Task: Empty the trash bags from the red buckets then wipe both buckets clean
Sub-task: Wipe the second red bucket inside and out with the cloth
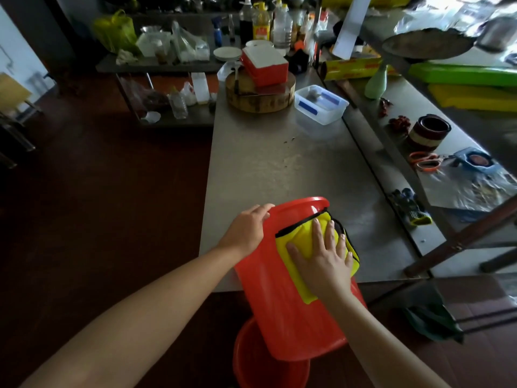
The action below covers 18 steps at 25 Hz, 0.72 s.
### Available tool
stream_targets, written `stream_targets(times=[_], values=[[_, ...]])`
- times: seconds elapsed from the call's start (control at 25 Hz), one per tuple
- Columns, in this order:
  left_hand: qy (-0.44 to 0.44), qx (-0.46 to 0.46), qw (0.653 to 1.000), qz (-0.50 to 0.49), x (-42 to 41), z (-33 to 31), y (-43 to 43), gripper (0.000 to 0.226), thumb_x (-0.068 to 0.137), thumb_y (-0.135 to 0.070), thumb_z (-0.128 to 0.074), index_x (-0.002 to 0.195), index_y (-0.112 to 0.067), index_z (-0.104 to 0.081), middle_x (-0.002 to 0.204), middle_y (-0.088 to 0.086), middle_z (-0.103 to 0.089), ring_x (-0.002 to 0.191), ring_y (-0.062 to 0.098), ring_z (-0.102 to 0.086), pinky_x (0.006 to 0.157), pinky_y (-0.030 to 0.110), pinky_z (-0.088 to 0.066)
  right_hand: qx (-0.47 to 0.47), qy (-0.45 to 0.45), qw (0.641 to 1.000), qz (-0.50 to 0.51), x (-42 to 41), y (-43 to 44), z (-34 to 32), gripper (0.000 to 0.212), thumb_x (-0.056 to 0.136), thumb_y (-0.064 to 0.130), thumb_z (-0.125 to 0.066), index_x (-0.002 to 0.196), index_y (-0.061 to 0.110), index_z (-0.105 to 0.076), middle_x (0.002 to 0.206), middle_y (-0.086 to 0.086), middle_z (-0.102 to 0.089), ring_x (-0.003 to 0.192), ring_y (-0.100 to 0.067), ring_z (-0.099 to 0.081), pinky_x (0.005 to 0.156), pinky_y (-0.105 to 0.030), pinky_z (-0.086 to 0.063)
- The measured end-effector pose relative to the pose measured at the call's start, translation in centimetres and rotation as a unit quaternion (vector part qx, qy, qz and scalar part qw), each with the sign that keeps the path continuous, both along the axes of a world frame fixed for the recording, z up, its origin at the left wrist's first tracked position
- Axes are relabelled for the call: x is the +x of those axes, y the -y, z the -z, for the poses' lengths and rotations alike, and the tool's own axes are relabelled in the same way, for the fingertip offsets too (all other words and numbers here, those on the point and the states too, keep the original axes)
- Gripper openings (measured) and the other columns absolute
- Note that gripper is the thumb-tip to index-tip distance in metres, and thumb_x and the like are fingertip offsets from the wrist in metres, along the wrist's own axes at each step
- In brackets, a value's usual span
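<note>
Glossy red plastic bucket, soft yellow cloth, dull brushed-metal table, rough wooden chopping block.

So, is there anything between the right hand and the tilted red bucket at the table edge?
Only the yellow cloth: the right hand presses it flat on the side of the tilted red bucket. The left hand holds the bucket near its rim directly.

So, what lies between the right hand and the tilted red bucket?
A yellow cloth, which the right hand presses onto the tilted red bucket (head view).
</note>
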State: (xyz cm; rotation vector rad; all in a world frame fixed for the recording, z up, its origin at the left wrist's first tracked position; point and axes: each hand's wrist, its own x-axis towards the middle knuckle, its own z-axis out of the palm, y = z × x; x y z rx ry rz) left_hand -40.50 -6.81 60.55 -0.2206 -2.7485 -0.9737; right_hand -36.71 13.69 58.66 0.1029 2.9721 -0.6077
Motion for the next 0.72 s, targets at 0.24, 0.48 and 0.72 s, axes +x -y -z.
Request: stream_targets(times=[0.24,0.48,0.72], values=[[0.029,-0.067,0.995,0.07,-0.6,-1.4,2.5,0.041,0.1,-0.032,-0.043,0.133,-0.013,-0.059,0.121,0.009,-0.068,0.11,0.027,-0.064,0.09,0.033,-0.051,0.076,-0.122,0.981,-0.131,1.0,7.4,0.0,0.087,0.087,0.083,-0.03,0.159,0.04,-0.011,0.169,-0.005,0.014,0.15,-0.044,0.021,0.115,-0.072,0.003],[0.055,-0.081,0.994,0.058,-1.1,-2.3,4.0,0.047,0.098,-0.001,-0.045,0.142,-0.012,-0.054,0.131,0.011,-0.065,0.115,0.021,-0.066,0.096,0.039,-0.053,-0.02,-0.068,0.995,-0.068,-2.3,1.7,0.3,0.089,0.078,0.092,-0.03,0.154,0.055,-0.003,0.169,0.01,0.005,0.156,-0.025,0.002,0.122,-0.055,-0.013],[0.058,-0.108,0.991,0.059,0.8,-2.0,2.1,0.073,0.093,0.007,-0.04,0.151,-0.037,-0.037,0.113,0.002,-0.067,0.103,0.022,-0.066,0.086,0.034,-0.053,-0.17,0.077,0.982,0.019,-3.8,-2.8,0.3,0.088,0.082,0.086,-0.039,0.157,0.049,-0.013,0.169,0.008,-0.008,0.154,-0.022,-0.016,0.119,-0.052,-0.027]])
